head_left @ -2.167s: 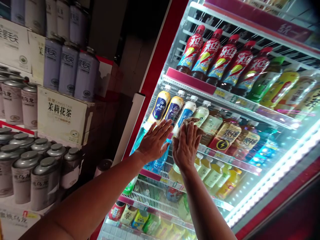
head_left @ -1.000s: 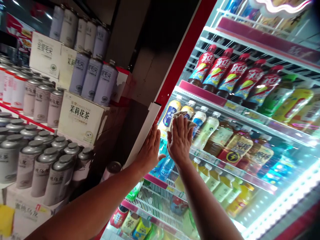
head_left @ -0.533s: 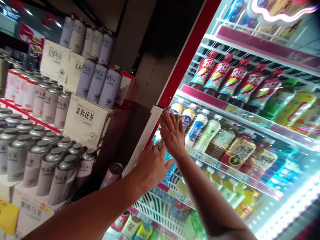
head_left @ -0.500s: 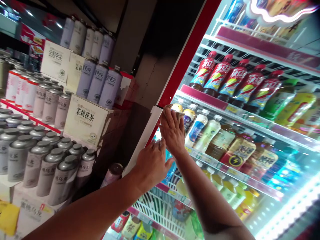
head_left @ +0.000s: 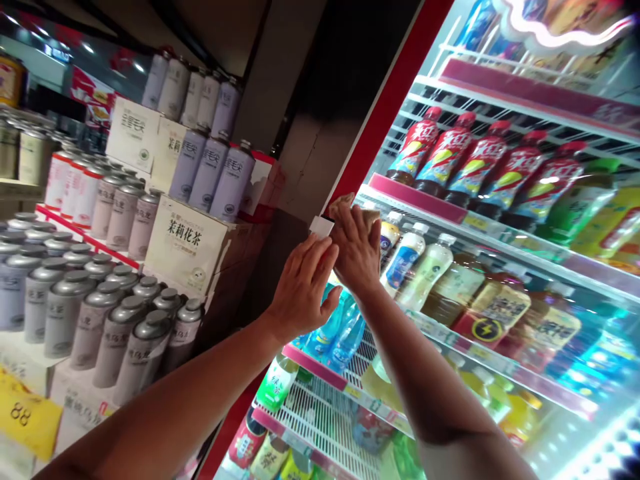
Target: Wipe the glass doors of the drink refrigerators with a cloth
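Note:
My right hand [head_left: 357,250] lies with its fingers stretched out over a crumpled brownish cloth [head_left: 343,205], holding it against the fridge's glass door near the left edge. Part of the cloth is hidden under the palm and fingers. Just left of it, my left hand [head_left: 304,283] has its fingers extended and holds nothing that I can see. Its fingertips are at a white piece [head_left: 321,227] on the door's edge; whether they touch it I cannot tell. Behind the glass, blue bottles [head_left: 345,333] and white-capped bottles [head_left: 404,257] stand close to both hands.
Red-labelled bottles [head_left: 417,143] stand on an upper fridge shelf. To the left, metal cans [head_left: 143,353] and purple cans [head_left: 233,177] are stacked around white cartons [head_left: 185,243]. A yellow price tag [head_left: 25,413] hangs at lower left. A dark pillar [head_left: 320,147] stands between stack and fridge.
My left hand has moved up along the door's edge and its fingers have straightened. My right hand stays on the cloth at about the same spot. The view has shifted slightly left.

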### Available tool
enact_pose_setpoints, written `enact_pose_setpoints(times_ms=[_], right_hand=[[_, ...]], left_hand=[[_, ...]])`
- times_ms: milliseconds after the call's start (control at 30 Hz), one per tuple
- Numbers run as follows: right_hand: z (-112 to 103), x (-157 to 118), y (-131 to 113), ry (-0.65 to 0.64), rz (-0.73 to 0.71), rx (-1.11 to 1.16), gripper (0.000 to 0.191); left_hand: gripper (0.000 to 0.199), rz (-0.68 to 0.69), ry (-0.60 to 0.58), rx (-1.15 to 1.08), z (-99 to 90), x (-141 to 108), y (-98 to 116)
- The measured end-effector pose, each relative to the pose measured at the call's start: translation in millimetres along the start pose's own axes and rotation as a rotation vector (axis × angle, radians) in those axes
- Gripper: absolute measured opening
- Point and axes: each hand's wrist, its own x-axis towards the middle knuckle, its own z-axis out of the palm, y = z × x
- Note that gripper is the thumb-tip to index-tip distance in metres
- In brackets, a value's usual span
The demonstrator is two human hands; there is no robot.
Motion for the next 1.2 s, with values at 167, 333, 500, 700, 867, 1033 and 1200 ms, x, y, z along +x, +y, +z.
enact_pose_setpoints(times_ms=[167, 333, 500, 700, 867, 1033, 1200], right_hand=[[-3, 18, 2, -0.028, -0.018, 0.002, 0.057], [-6, 18, 14, -0.005, -0.015, -0.006, 0.057], [-12, 35, 15, -0.015, 0.027, 0.038, 0.058], [-15, 8, 18, -0.124, -0.116, 0.049, 0.057], [-10, -6, 36, 0.056, 0.076, -0.049, 0.056], [-4, -28, 28, 0.09, 0.061, -0.075, 0.059], [-10, -48, 39, 0.099, 0.045, -0.084, 0.058]], left_hand=[[0.075, 0.01, -0.008, -0.003, 11.8, 11, -7], [0.08, 0.038, -0.039, -0.058, 16.8, 20, -7], [0.084, 0.077, -0.029, -0.24, 27.9, 25, 4], [0.089, 0.011, -0.041, -0.389, 44.3, 21, 7], [0.089, -0.035, -0.082, -0.377, 54.2, 19, 4], [0.088, -0.107, -0.097, -0.369, 67.1, 21, 1], [0.086, -0.098, -0.057, -0.366, 83.2, 24, 0]])
